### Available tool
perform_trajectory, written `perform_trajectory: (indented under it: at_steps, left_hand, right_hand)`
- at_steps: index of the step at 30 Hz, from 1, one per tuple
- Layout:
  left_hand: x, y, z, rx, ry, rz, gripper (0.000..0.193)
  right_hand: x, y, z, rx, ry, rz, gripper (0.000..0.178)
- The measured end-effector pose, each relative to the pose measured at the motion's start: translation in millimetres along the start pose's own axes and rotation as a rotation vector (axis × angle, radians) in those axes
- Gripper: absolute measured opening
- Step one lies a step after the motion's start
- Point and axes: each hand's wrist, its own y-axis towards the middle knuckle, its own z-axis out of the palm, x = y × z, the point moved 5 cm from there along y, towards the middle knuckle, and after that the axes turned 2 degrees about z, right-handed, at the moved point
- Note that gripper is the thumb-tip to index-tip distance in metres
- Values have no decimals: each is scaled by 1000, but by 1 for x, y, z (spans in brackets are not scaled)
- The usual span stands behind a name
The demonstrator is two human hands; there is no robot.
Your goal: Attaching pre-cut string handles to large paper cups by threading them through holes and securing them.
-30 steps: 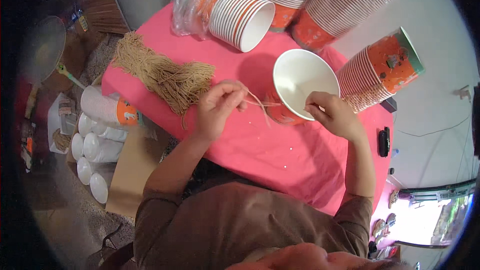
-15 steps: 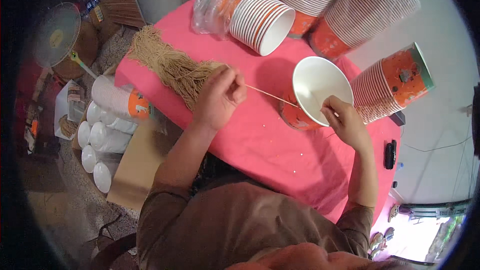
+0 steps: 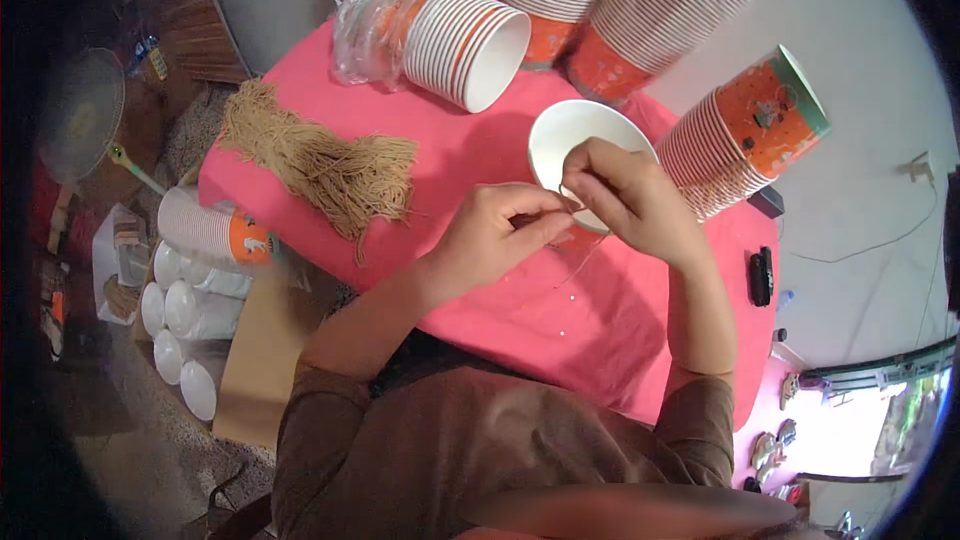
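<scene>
A large paper cup (image 3: 562, 140) with a white inside and an orange outer wall stands before me on the pink-covered table, its mouth tilted toward me. At its near rim my left hand (image 3: 505, 237) is closed in a pinch on a thin string (image 3: 572, 272), whose loose end hangs below the fingers. My right hand (image 3: 628, 198) reaches over the same rim, thumb and finger pinched on something thin and dark that I cannot make out. The fingertips of both hands almost meet and hide part of the rim. A bundle of tan strings (image 3: 320, 175) lies left of my left hand.
Nested cups (image 3: 465, 45), partly in clear plastic, lie at the back near tall wrapped stacks (image 3: 640, 15). Another stack (image 3: 745, 130) leans at the right. A small black object (image 3: 761, 277) sits by the right edge. Left on the floor is a carton (image 3: 262, 350) of white cups.
My left hand has moved right, from beside the string bundle to the cup's rim. The string, taut between hand and cup before, now hangs loose. My right hand has shifted over the rim.
</scene>
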Motion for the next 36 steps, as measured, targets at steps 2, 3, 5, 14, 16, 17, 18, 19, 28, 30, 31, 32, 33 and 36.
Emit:
perform_trajectory:
  at_steps: [2, 3, 5, 14, 16, 17, 18, 19, 28, 30, 31, 32, 33, 36]
  left_hand:
    - [2, 1, 4, 23, -47, 25, 14]
    - [9, 1, 4, 19, -127, -49, 14]
    - [20, 0, 2, 10, -205, -122, 14]
    - [30, 1, -6, 4, -262, -185, 14]
    - [28, -1, -8, -1, -254, -192, 14]
    - [28, -2, -8, -3, -247, -197, 13]
    - [28, -4, -10, -8, -246, -199, 13]
    - [28, -7, -15, -35, -193, -176, 13]
    - [40, -21, -14, -31, -263, -204, 11]
    - [41, -22, -13, -36, -264, -209, 11]
    - [41, -23, -12, -18, -285, -233, 11]
    - [42, -23, -11, 0, -306, -256, 11]
    - [43, -23, -9, -3, -306, -257, 11]
    - [42, -23, -9, -68, -360, -185, 11]
  right_hand:
    - [-19, -1, 2, -33, -1, 71, 7]
    - [-23, -2, 2, -31, -1, 68, 7]
    - [-29, -4, -4, -124, -171, 74, 9]
    - [6, -19, 4, -180, -308, -255, 18]
    - [10, -19, 1, -195, -293, -254, 17]
    - [12, -19, -3, -212, -279, -252, 16]
    - [12, -20, -7, -209, -284, -233, 16]
    - [11, -21, -13, -207, -288, -215, 15]
    - [20, -15, 7, -113, -404, -282, 13]
    - [17, -13, 14, -103, -406, -282, 14]
    - [16, -12, 17, -103, -406, -281, 14]
    - [15, -11, 19, -108, -386, -291, 13]
    - [15, -10, 21, -111, -365, -305, 13]
    - [17, -7, 24, -125, -330, -285, 13]
